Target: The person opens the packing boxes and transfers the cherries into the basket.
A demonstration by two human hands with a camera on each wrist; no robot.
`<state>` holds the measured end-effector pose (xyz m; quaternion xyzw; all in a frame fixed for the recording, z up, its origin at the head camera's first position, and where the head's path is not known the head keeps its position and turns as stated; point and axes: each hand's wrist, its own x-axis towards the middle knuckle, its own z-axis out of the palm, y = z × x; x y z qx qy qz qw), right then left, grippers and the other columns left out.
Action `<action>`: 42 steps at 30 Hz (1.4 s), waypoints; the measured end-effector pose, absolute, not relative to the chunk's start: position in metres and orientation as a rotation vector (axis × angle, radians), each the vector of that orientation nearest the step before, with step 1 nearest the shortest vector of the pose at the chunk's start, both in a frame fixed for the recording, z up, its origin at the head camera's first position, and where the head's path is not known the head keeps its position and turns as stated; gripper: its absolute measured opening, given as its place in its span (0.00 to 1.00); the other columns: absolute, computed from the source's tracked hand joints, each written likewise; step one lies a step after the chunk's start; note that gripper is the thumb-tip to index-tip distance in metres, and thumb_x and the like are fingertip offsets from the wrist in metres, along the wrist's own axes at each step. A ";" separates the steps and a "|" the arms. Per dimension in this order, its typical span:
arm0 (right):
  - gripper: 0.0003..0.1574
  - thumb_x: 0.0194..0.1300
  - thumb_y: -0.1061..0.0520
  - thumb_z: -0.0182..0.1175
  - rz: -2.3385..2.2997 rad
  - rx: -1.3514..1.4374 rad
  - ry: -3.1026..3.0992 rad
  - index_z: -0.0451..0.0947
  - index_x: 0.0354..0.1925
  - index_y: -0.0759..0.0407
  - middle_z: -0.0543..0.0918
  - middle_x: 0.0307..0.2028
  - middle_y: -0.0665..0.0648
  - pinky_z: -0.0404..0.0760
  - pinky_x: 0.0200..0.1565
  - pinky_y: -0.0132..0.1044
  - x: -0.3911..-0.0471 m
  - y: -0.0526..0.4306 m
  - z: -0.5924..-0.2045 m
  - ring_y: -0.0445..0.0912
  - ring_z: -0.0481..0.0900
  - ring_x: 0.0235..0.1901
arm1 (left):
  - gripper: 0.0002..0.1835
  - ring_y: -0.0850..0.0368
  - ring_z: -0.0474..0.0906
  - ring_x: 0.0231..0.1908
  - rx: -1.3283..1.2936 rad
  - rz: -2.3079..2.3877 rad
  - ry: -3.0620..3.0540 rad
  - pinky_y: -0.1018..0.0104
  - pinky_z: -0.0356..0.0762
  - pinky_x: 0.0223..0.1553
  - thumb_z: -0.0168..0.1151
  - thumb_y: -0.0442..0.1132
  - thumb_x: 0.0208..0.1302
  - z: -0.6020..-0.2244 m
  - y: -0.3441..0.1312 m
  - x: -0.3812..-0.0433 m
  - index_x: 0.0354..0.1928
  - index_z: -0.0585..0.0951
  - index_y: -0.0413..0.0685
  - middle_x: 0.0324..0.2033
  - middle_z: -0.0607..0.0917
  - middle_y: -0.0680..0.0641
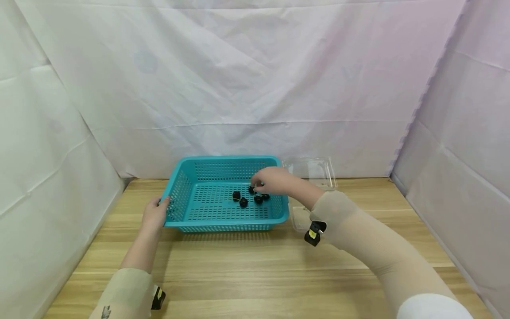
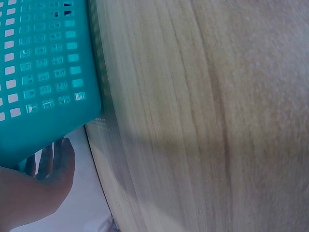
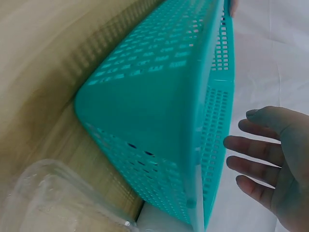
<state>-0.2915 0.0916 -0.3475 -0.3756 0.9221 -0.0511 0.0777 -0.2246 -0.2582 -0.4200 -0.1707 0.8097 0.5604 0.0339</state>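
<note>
A teal plastic basket with perforated walls stands at the back of the table. My left hand grips its left rim, thumb over the top and fingers along the outside; the left wrist view shows these fingers below the rim. Several small, dark round things, some with thin yellowish strands, lie on the basket floor toward the right. Over them reaches my right hand, coming in across the basket's right rim. Its fingers are spread and loosely bent, with nothing between them in the right wrist view.
A clear plastic box with its raised clear lid stands right of the basket, partly behind my right forearm. The wooden table runs forward from there. White cloth hangs behind and on both sides.
</note>
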 end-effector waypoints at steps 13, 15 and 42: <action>0.10 0.69 0.53 0.61 -0.153 -1.302 2.880 0.84 0.45 0.53 0.84 0.43 0.50 0.81 0.41 0.38 -0.269 0.114 -0.344 0.44 0.81 0.42 | 0.33 0.41 0.65 0.62 -0.558 1.758 2.471 0.47 0.68 0.60 0.37 0.53 0.78 -0.420 -0.258 -0.224 0.72 0.57 0.34 0.66 0.65 0.32; 0.10 0.69 0.53 0.61 -0.163 -1.291 2.885 0.84 0.45 0.53 0.84 0.43 0.51 0.81 0.41 0.38 -0.267 0.118 -0.343 0.44 0.81 0.42 | 0.34 0.40 0.65 0.61 -0.560 1.754 2.475 0.47 0.69 0.59 0.37 0.53 0.78 -0.421 -0.258 -0.225 0.72 0.57 0.33 0.65 0.65 0.31; 0.06 0.64 0.56 0.65 -0.120 -1.310 2.938 0.84 0.39 0.56 0.85 0.38 0.52 0.82 0.36 0.39 -0.250 0.175 -0.345 0.47 0.83 0.38 | 0.33 0.41 0.64 0.62 -0.559 1.736 2.467 0.47 0.68 0.60 0.37 0.53 0.78 -0.419 -0.258 -0.225 0.73 0.56 0.34 0.66 0.64 0.32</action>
